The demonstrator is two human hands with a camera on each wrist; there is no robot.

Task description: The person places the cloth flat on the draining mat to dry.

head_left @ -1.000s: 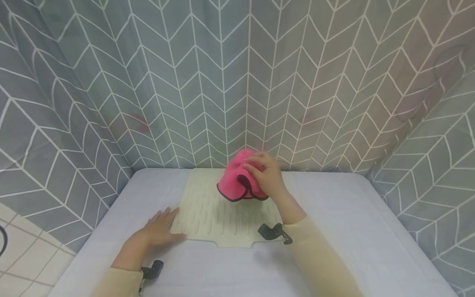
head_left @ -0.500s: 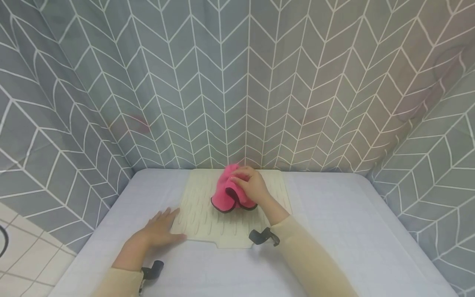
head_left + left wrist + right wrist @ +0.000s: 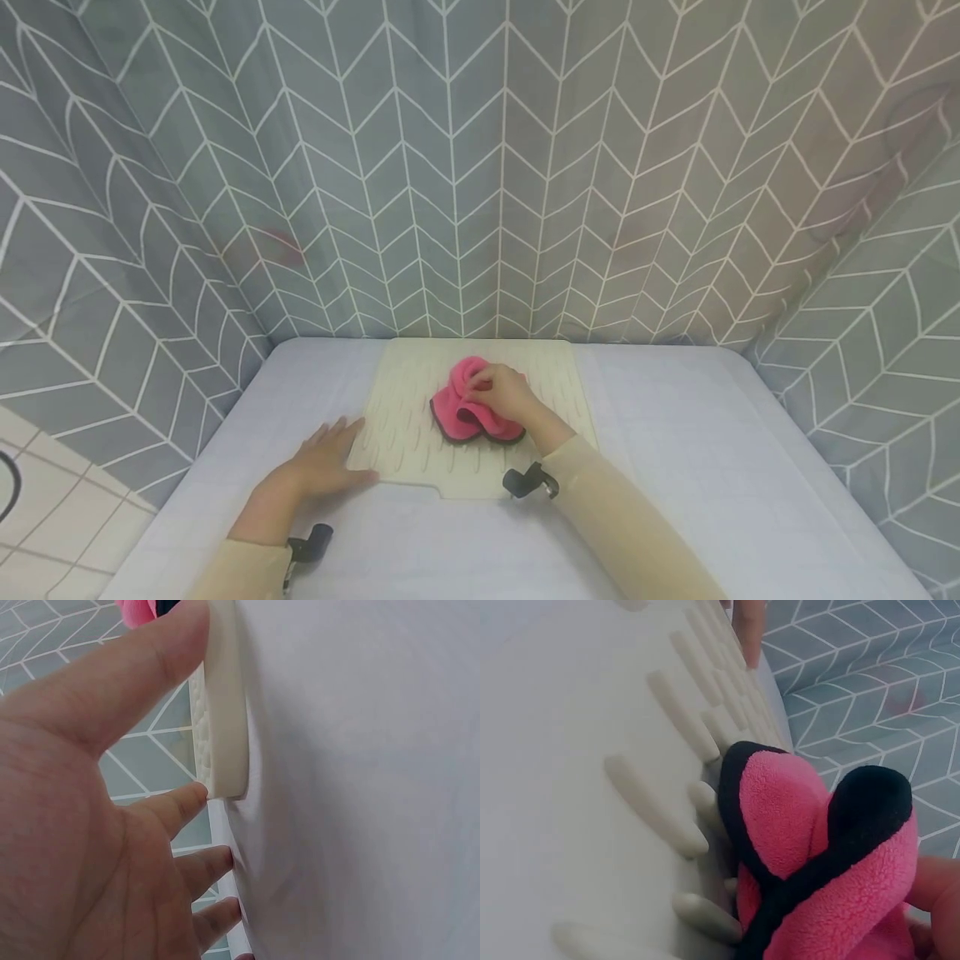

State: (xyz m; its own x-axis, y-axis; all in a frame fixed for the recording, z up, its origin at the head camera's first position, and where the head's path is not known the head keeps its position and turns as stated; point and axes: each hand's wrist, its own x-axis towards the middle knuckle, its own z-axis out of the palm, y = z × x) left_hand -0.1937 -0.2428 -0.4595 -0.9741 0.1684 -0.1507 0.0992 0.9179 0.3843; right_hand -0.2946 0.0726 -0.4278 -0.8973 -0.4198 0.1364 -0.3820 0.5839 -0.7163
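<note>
A pink cleaning cloth (image 3: 450,410) with dark edging sits bunched on a cream drainboard (image 3: 397,417) covered in raised ridges. My right hand (image 3: 508,393) pinches the top of the cloth between thumb and fingers. Close up in the right wrist view, folds of the cloth (image 3: 787,802) lie against the ridges, and part of a finger shows behind them. My left hand (image 3: 322,462) rests with spread fingers at the board's front left corner. The left wrist view has the thumb over the board's edge (image 3: 229,712) and another fingertip at its corner.
White cloth covers the table (image 3: 675,467) around the board. Grey curtain (image 3: 480,167) with white chevron lines hangs behind and at both sides. Pale floor tiles (image 3: 56,517) show at the lower left. A dark camera mount (image 3: 531,480) sits on the right wrist.
My right hand has lowered the pink cloth onto the board, moving left and then nearer to me. The cloth has spread lower and flatter. My left hand has stayed put.
</note>
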